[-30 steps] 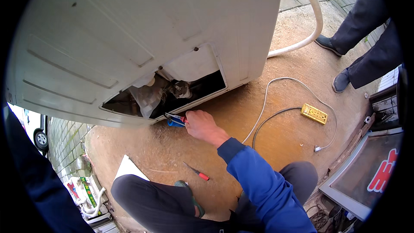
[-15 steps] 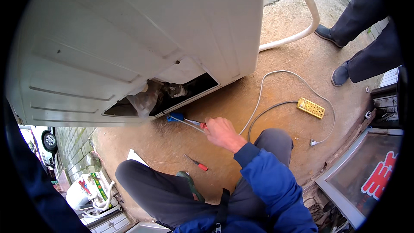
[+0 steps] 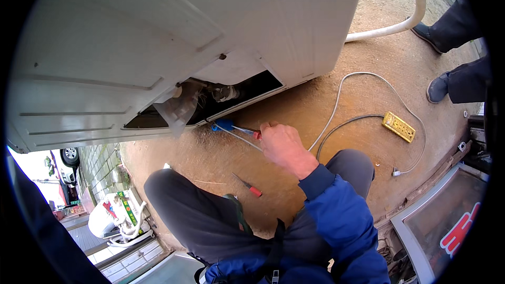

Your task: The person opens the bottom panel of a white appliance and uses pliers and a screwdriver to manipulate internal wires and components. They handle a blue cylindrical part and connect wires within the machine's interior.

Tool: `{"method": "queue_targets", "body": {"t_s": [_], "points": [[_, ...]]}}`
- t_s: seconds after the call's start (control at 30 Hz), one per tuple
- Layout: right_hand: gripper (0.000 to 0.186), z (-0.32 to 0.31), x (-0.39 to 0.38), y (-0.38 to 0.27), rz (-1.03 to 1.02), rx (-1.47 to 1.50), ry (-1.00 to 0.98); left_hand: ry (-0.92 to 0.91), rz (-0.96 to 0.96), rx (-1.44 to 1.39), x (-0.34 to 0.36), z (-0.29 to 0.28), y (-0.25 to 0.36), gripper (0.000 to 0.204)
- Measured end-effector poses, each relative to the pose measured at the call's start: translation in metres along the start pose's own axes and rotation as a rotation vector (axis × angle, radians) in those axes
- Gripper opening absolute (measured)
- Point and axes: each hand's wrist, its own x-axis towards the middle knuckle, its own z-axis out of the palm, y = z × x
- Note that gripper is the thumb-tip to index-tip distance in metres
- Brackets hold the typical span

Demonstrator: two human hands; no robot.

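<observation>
My right hand [image 3: 286, 147] is closed round the red handle of a screwdriver [image 3: 244, 130]. Its metal shaft points left, to a small blue part [image 3: 223, 125] at the lower edge of a white appliance cabinet [image 3: 173, 31]. Whether the tip touches the blue part is unclear. Above it, a rectangular opening [image 3: 258, 87] in the cabinet shows inner parts, with a clear plastic bag [image 3: 180, 113] hanging out. A second screwdriver [image 3: 248, 185], red-handled, lies on the ground before my knees. My left hand is not in view; a dark sleeve [image 3: 42, 215] runs along the left edge.
A yellow power strip [image 3: 398, 127] lies at right, with a dark cable and a pale cord [image 3: 380, 77] ending in a plug. A white hose [image 3: 386, 32] curves behind the cabinet. Another person's legs [image 3: 465, 47] stand far right. A glass-paned frame [image 3: 421, 221] is lower right.
The view has shifted, so the cabinet's opening sits higher and the power strip further right. My right hand keeps the screwdriver pointed at the blue part.
</observation>
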Motion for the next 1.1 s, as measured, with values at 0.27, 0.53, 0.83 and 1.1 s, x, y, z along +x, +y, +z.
{"method": "queue_targets", "body": {"t_s": [0.27, 0.53, 0.83, 1.1], "points": [[0.016, 0.046, 0.029, 0.006, 0.080, 0.011, -0.033, -0.073, 0.030, -0.029, 0.051, -0.004, -0.018, 0.021], [0.020, 0.130, 0.058, 0.006, 0.152, 0.022, -0.085, -0.100, 0.284, 0.018, 0.124, -0.058, -0.007, 0.020], [0.023, 0.186, 0.035, 0.028, 0.363, -0.001, -0.019, 0.080, 1.076, 0.352, 0.192, -0.149, 0.087, 0.018], [0.024, 0.180, 0.072, -0.025, 0.239, -0.014, 0.001, 0.427, 1.536, 0.683, 0.155, -0.235, 0.216, 0.017]]}}
